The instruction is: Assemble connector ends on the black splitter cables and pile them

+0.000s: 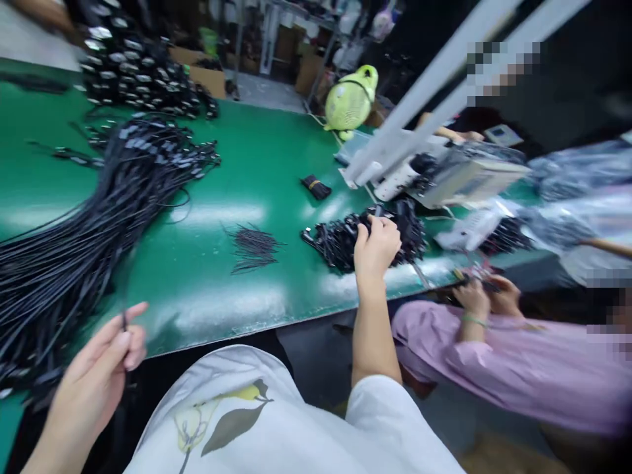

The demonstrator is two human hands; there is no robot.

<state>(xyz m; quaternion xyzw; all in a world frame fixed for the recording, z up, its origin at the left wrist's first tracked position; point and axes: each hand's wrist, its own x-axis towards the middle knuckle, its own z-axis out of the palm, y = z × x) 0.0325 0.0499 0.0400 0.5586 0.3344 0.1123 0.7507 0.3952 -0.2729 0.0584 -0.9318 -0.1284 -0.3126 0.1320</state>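
My left hand [106,362] is closed at the lower left, with a thin black cable [125,319] pinched between thumb and fingers. The cable is blurred and hangs down past the hand. Beside it, a large bundle of long black cables [123,178] lies across the table's left side. My right hand [376,247] reaches onto a pile of coiled black cables [336,243], its fingers curled at a dark cable piece; the fingertips are partly hidden. Between the hands lies a loose heap of short thin black ties [254,249].
A small banded black bundle [316,187] and a yellow-green fan [350,99] are on the green table [266,158]. More coiled cables [138,72] are heaped at the back left. White slanted posts [419,99] rise at right. A co-worker in pink [518,368] works at right.
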